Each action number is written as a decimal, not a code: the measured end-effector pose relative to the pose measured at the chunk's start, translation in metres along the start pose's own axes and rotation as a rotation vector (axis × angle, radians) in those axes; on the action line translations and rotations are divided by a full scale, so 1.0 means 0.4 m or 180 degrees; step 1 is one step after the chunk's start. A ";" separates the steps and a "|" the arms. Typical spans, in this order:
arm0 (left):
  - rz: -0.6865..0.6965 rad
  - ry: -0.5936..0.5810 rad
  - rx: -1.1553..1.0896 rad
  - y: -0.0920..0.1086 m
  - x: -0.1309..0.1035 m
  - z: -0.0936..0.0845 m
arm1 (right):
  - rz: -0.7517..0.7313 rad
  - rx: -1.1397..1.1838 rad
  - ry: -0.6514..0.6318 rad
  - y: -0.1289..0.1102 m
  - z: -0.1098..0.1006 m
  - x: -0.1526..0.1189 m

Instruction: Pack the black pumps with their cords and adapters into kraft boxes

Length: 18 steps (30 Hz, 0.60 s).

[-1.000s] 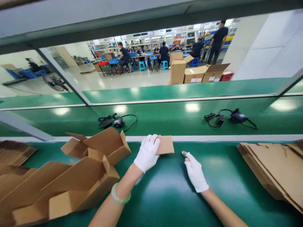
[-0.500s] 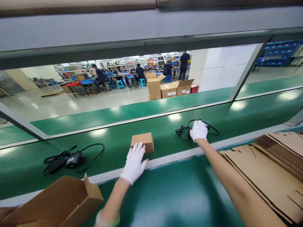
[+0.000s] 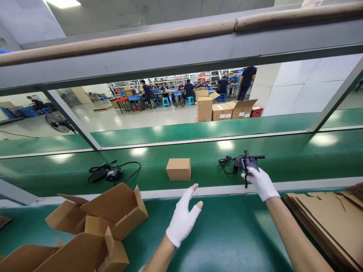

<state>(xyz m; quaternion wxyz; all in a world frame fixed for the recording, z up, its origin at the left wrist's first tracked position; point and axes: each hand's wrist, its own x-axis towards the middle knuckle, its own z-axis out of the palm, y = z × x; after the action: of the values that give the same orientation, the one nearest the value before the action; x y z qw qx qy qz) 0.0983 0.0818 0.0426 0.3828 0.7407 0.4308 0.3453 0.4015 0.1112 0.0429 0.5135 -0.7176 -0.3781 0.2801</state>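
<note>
My right hand [image 3: 262, 184], in a white glove with bare fingertips, grips a black pump-like device [image 3: 248, 162] with pipe stubs sticking out. The device is raised a little over the green belt, and a coiled black cable [image 3: 225, 161] lies to its left. My left hand [image 3: 183, 218], gloved the same way, hangs over the near bench with thumb and fingers apart and nothing in it. Just beyond it a small closed cardboard box [image 3: 178, 170] sits on the belt. Farther left on the belt rests a second black device [image 3: 114, 173] with its cable.
Open cardboard boxes [image 3: 129, 223] stand at the near left. Flat cardboard sheets [image 3: 326, 223] are stacked at the near right. A white rail [image 3: 224, 191] separates bench and belt. Metal posts [image 3: 74, 121] and an overhead beam [image 3: 159, 71] frame the far side; people sit working beyond.
My right hand has lifted the black device and turned it so its pipe stubs show. My left hand has drawn back from the small box. The view has shifted left and up.
</note>
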 end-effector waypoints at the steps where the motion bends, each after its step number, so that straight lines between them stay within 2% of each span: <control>1: 0.0010 -0.0007 -0.0352 0.022 0.001 0.020 | -0.0138 0.0127 -0.0202 -0.024 0.007 -0.059; 2: 0.0051 -0.0017 -0.0656 0.044 -0.001 0.040 | -0.0296 0.0242 -0.0477 -0.050 0.014 -0.118; 4: 0.0160 0.0004 -0.1104 0.086 -0.018 0.073 | -0.0812 0.0544 -0.1447 -0.108 0.029 -0.233; 5: 0.0188 0.0073 -0.1272 0.106 -0.033 0.083 | -0.0920 0.0665 -0.1796 -0.135 0.037 -0.285; 7: 0.0144 0.0383 -0.1509 0.144 -0.074 0.089 | -0.0989 0.0944 -0.2229 -0.176 0.054 -0.370; 9: 0.0060 0.0817 -0.1591 0.173 -0.121 0.075 | -0.0876 0.1278 -0.2593 -0.193 0.066 -0.433; 11: 0.0055 0.1147 -0.1638 0.189 -0.162 0.042 | -0.0655 0.1424 -0.3190 -0.189 0.069 -0.478; 13: 0.0164 0.1520 -0.1639 0.192 -0.192 -0.005 | -0.0442 0.1098 -0.3912 -0.178 0.059 -0.509; 14: 0.0234 0.1804 -0.1550 0.191 -0.202 -0.033 | -0.0417 0.0757 -0.4143 -0.174 0.049 -0.522; 16: 0.0416 0.2412 -0.1142 0.188 -0.220 -0.089 | -0.0699 -0.0088 -0.4163 -0.177 0.017 -0.539; 18: 0.0701 0.2714 -0.0621 0.189 -0.239 -0.139 | -0.1362 -0.0825 -0.3674 -0.196 -0.025 -0.550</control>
<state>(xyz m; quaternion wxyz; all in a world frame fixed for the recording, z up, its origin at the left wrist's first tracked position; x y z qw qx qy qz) 0.0424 -0.0149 0.1164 0.2001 0.5341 0.4341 0.6973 0.2669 -0.0621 0.1236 0.1802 -0.4157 -0.7604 0.4653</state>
